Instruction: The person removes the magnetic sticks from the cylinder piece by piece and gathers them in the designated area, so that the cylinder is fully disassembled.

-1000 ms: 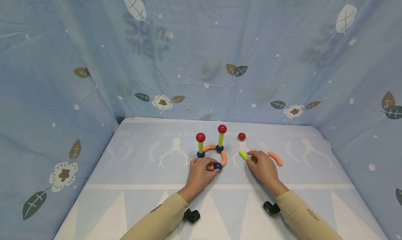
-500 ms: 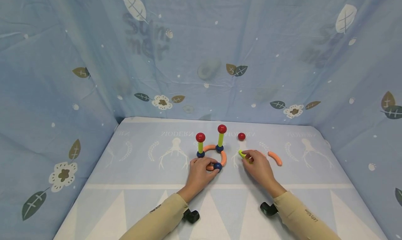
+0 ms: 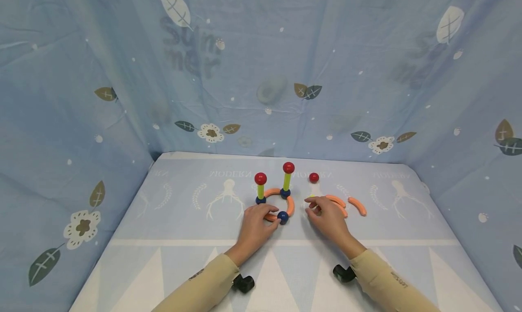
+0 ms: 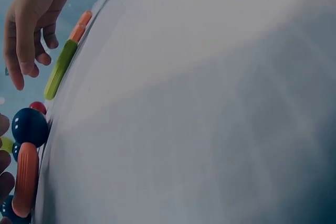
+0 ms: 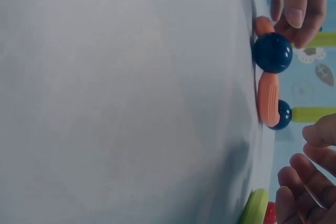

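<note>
In the head view a ring of curved orange rods [image 3: 290,206] and blue balls [image 3: 282,217] lies on the table. Two green rods topped with red balls [image 3: 288,168] rise from its far side. My left hand [image 3: 254,226] is at the ring's near left, fingers loosely bent beside the near blue ball; the right wrist view shows them not gripping it. My right hand [image 3: 329,219] hovers with nothing in its fingers over a loose green rod [image 4: 61,69]. That rod lies on the table, mostly hidden by the hand in the head view.
A loose red ball [image 3: 313,177] lies behind the right hand. Curved orange rods [image 3: 357,206] lie to its right. Black devices [image 3: 344,273] are at both wrists. A blue patterned cloth [image 3: 261,76] hangs behind and at the sides.
My right hand has let go of the green rod and moved left, uncovering more orange rods. My left hand has loosened from the blue ball and shifted slightly left.
</note>
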The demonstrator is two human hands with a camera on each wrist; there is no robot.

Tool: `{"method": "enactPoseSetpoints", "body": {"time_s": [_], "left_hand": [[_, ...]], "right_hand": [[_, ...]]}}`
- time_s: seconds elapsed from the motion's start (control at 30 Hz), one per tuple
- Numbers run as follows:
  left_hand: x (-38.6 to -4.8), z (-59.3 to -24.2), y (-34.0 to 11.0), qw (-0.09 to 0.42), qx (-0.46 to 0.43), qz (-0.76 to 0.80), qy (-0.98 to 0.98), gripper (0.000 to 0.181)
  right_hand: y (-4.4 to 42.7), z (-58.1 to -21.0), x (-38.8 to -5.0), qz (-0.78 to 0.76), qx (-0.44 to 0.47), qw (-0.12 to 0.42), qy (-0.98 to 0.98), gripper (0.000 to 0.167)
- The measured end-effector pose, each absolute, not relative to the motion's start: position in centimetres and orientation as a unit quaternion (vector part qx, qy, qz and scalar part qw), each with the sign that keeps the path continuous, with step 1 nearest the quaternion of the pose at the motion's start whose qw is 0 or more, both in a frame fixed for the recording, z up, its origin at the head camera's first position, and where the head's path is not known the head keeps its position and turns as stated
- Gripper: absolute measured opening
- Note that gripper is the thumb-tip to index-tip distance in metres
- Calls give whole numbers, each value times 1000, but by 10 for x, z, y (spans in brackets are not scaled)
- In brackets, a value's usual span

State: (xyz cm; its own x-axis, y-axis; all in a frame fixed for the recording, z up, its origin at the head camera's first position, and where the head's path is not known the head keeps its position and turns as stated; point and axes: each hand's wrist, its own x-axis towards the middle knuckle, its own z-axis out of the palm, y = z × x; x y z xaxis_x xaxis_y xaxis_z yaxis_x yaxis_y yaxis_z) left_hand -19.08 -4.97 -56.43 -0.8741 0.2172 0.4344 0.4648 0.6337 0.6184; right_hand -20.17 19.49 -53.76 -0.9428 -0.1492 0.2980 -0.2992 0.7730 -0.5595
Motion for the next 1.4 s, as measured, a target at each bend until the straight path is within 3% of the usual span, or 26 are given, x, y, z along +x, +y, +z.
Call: {"method": "enactPoseSetpoints", "body": {"time_s": [0.4,0.67,0.93,1.17,1.4], "left_hand": [[-203,-563,-82,216,-164,-410,-871,15],[-219,-556,-102,216,-116,-438,-865,30],[-227,-542,-108,217,-131,-456,-853,46],[-231,-528,-105,214,-161,-475,-838,51],[-235,-518,-97,234,-192,-486,-820,53]], "right_hand": [[161,-535,-206,350,143,88,-922,30],[129,-539,-214,374,169,70,-909,35],[104,-536,-225,418,174,55,-890,38],[87,-532,-235,446,180,81,-873,42],[77,-528,-242,462,178,97,-863,35]]}}
